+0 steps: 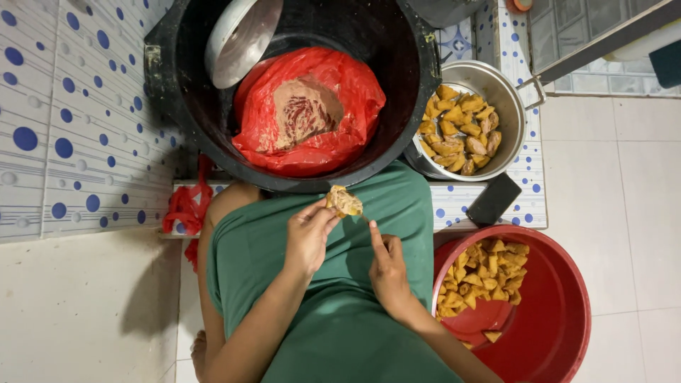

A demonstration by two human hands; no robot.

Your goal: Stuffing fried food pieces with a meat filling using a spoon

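left hand (306, 237) pinching fried pastry (344, 201), right hand (388, 268) beside

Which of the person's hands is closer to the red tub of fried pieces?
The right. The right hand hangs just left of the red tub, close to its rim, holding nothing visible. The left hand is farther left, pinching a fried piece over the green lap.

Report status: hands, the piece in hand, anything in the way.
Left hand pinches yellow fried piece. Right hand empty, forefinger raised beside it. Nothing between hands and black tub.
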